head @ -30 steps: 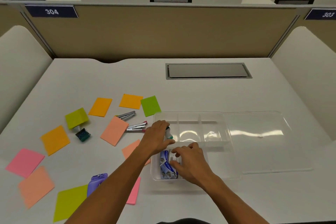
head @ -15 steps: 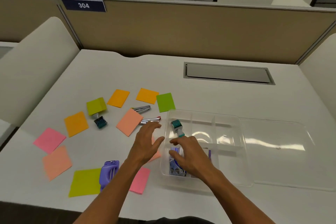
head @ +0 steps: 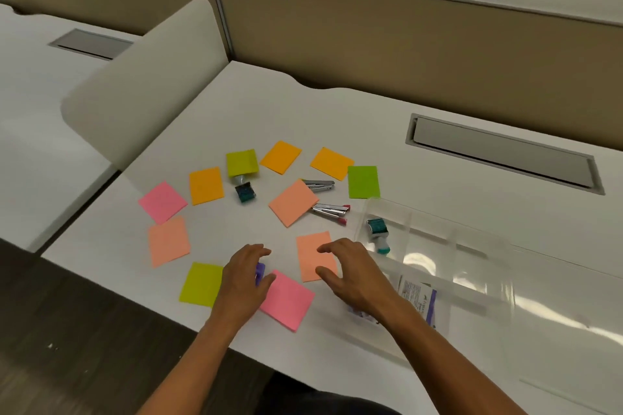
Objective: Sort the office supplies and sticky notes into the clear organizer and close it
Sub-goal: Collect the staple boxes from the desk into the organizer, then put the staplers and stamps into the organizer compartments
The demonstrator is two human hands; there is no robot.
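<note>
- the step in hand looks like fetching the next loose item: the left hand is down over the purple item near the front edge of the desk, fingers curled around it; whether they have closed on it i cannot tell.
- the right hand hovers spread and empty over the salmon note, just left of the clear organizer.
- the organizer lies open toward the desk's right side; a teal roller stamp lies in its far left compartment and a printed packet in the near one.
- out on the desk, toward its left and middle: scattered sticky notes, two staple removers, and a second teal stamp.
- next move, as i judge it: pinch the purple item firmly, lift it clear of the pink note beside it, and carry it right into a free compartment.
</note>
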